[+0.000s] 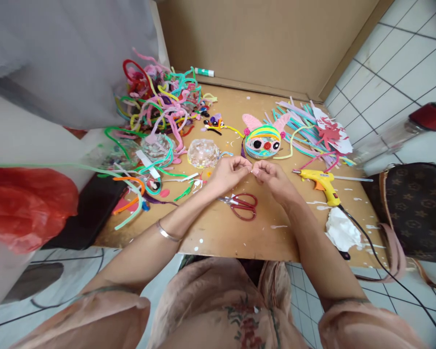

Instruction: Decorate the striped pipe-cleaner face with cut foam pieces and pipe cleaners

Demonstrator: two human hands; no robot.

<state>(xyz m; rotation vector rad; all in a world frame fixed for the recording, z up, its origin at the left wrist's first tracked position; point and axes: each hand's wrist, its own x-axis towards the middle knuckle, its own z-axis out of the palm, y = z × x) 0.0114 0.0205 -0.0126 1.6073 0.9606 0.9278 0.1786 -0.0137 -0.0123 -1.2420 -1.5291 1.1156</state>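
My left hand (233, 170) and my right hand (269, 175) meet fingertip to fingertip above the middle of the table. Both are pinched closed around something too small to make out. Just beyond them stands a craft face (263, 140) with pink ears, dark round eyes and a red nose, built on a clear body wrapped in coloured pipe cleaners. Red-handled scissors (244, 206) lie on the table below my hands. A clear plastic piece (204, 153) sits to the left of my left hand. Right of my right hand rests a yellow glue gun (320, 182).
A tangled heap of pipe cleaners (163, 102) fills the table's left back. More straight pipe cleaners (301, 126) lie at the right under a red-stained paper (332, 130). A glue stick (204, 72), crumpled tissue (343, 228), brown bag (414, 208) and red plastic bag (25, 208) are around.
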